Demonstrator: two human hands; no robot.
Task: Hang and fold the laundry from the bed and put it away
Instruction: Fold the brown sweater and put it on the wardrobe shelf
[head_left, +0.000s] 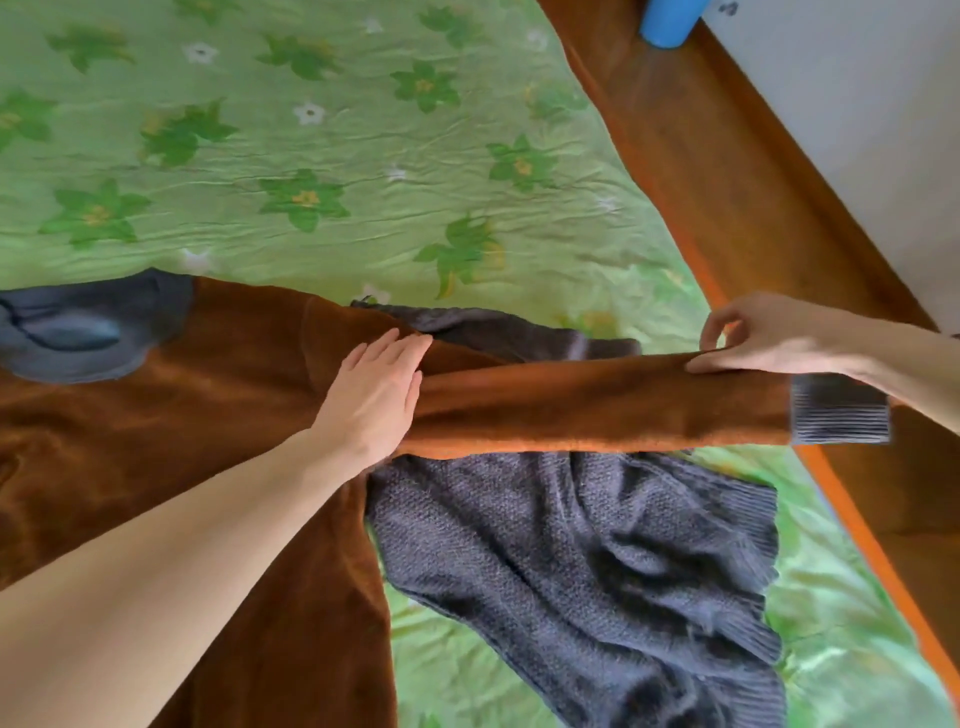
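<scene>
A green bedspread (322, 156) printed with darker green leaves and small white flowers fills most of the frame, wrinkled, running from the upper left down to the lower right. Along its right edge a brown wooden bed frame (727, 182) with an orange border runs diagonally from the top centre to the lower right, with a pale wall beyond it in the upper right corner. A brown sweater (182, 415) with a grey-blue collar lies spread over the left and lower left of the frame, its collar at the left edge. Its sleeve (597, 405) stretches out horizontally to the right, ending in a grey ribbed cuff (841, 410) over the bed's edge. Under that sleeve, at lower centre and right, lies a crumpled dark grey knit garment (597, 571). The left hand (374, 395), fingers straight and together, presses flat on the sweater where the sleeve joins the body. The right hand (769, 332), at the right of the frame, pinches the top edge of the sleeve near the cuff with curled fingers. A blue cylinder (670, 21) stands on the frame at the top right.
</scene>
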